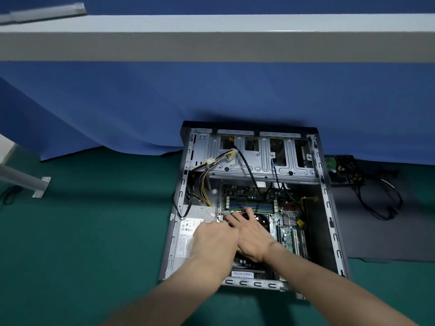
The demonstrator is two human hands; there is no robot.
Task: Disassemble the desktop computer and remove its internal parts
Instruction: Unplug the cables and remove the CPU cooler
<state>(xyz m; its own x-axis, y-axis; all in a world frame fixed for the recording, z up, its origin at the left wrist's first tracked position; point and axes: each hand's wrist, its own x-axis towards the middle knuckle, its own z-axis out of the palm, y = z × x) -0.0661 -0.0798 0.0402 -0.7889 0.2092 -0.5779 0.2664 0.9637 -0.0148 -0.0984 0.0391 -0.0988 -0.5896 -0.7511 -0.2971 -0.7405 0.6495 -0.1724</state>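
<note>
Touching side by side over the CPU cooler (262, 222), the left hand (214, 236) hides its fingers, its grip impossible to tell, while the right hand (253, 236) curls round what may be a slim tool (238, 211), inside the open desktop case (329, 208) lying on the green floor (94, 231). A slip could gouge the motherboard (289, 222); loose power cables (204, 184) crowd the left, and a dark component (343, 170) with trailing wires lies outside to the right.

deep green floor (82, 231), plain blue cloth (211, 95), off-white beam (211, 36), silver-grey case (329, 208) with black trim, green motherboard (286, 231), blue-and-green striped ram slots (249, 204), yellow and black wires (204, 184), white black-printed label (186, 236), dark grey mat (376, 236)
</note>
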